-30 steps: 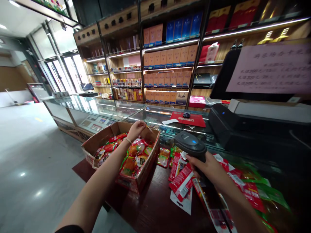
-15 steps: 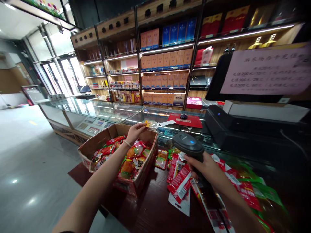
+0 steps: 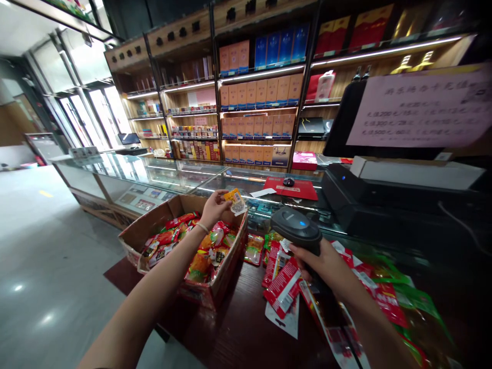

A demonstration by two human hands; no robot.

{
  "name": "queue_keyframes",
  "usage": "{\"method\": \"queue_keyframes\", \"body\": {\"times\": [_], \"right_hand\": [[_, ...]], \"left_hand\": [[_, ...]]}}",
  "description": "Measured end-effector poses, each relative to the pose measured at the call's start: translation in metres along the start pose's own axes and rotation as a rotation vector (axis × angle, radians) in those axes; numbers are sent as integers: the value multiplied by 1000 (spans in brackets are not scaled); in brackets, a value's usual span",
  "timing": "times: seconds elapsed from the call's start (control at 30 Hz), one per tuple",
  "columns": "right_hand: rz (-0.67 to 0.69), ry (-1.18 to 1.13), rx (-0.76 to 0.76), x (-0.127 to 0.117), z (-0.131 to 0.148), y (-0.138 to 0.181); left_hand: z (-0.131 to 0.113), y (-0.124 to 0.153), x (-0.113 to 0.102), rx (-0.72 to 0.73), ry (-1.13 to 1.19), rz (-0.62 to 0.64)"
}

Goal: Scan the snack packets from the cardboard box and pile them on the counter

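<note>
Between the fingertips of my left hand (image 3: pixel 214 209) is a small yellow and white snack packet (image 3: pixel 236 201), its printed side with a code patch facing me. That hand is above the right part of an open cardboard box (image 3: pixel 132 234) filled with red and green snack packets (image 3: pixel 200 264). My right hand (image 3: pixel 321 261) wraps round the handle of a black barcode scanner (image 3: pixel 295 225), whose blue light is lit. The scanner's head points toward the packet, with a gap between them. Red packets (image 3: pixel 282 287) lie on the table beneath the scanner.
Green and red packages (image 3: pixel 388 292) spread along the right of the dark table (image 3: pixel 238 328). Behind stands a glass counter (image 3: pixel 172 171) with a red mat (image 3: pixel 303 192) and a mouse (image 3: pixel 288 182). A black monitor with a pink sign (image 3: pixel 415 110) rises at right.
The small packet in my left hand has turned from nearly edge-on to show its printed side. My right hand and the scanner stay almost in place, and the view has shifted slightly.
</note>
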State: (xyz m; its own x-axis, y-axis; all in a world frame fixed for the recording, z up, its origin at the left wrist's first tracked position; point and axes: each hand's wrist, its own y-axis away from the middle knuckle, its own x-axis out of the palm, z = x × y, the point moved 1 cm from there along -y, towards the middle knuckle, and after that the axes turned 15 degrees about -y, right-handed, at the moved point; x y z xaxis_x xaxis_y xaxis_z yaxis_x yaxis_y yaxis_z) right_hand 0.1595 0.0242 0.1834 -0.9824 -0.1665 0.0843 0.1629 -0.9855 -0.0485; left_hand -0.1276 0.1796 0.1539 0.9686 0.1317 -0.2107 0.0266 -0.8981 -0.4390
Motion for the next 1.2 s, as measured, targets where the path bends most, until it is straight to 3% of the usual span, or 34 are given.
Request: {"method": "queue_keyframes", "body": {"times": [0.23,0.4,0.53,0.7,0.87,0.93,1.0,1.1,1.2], "right_hand": [[-40,51,-14,4,4,3],[-46,54,-18,4,2,3],[-37,27,-27,0,2,2],[-83,-4,-46,-10,7,2],[-116,-64,-31,-20,13,4],[-112,-69,-37,-22,15,5],[-102,-62,-41,-23,15,5],[-76,-45,-28,-24,11,3],[-53,-16,-18,-22,4,0]], "left_hand": [[-2,3,6,-11,-64,87],[-4,4,6,19,-255,55],[-2,6,8,-1,-199,87],[3,17,28,-109,-114,287],[1,23,55,-19,-242,504],[1,19,56,28,-252,479],[4,12,49,24,-278,377],[16,2,27,-55,-416,231],[35,-3,-2,-94,-616,181]]}}
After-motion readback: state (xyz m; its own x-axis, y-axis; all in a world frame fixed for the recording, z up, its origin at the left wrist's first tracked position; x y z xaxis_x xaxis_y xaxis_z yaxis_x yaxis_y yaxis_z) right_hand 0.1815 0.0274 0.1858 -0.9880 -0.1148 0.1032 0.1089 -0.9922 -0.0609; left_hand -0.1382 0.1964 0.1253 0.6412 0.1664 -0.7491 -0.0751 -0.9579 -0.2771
